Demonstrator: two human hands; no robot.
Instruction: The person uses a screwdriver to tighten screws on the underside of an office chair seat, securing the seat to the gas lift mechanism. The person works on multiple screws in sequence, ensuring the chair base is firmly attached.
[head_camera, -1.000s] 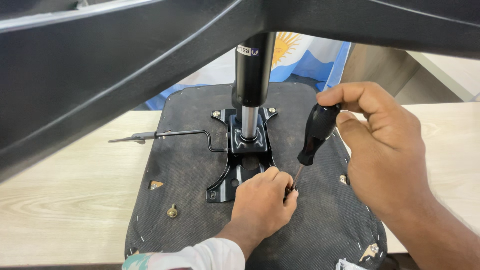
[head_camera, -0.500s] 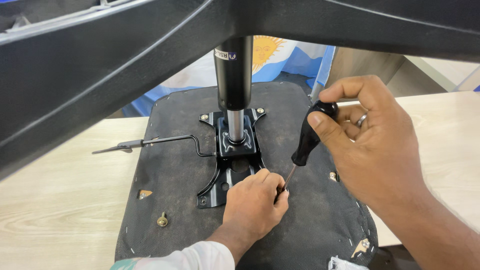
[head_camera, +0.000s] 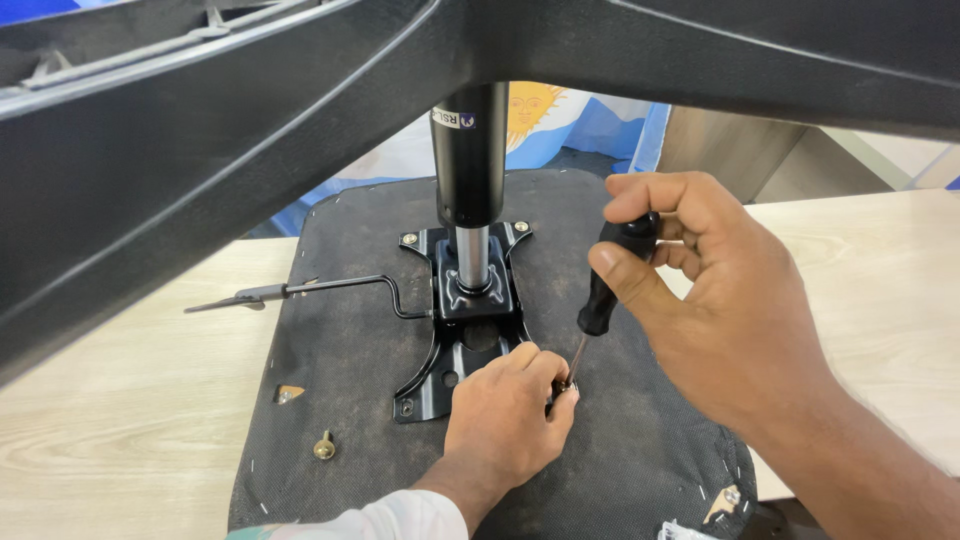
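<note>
Wooden table (head_camera: 120, 440); chair base (head_camera: 250, 130) overhead; loose bolt (head_camera: 324, 447) nearby.

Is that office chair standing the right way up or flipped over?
Flipped over. The seat lies bottom-up on the table, its black metal plate and gas cylinder pointing upward, with the base legs spread overhead.

A small white label (head_camera: 453, 118) wraps the black cylinder (head_camera: 470, 160).

A pale wooden table (head_camera: 110, 440) in daylight, with blue-and-white cloth (head_camera: 590, 125) behind.
</note>
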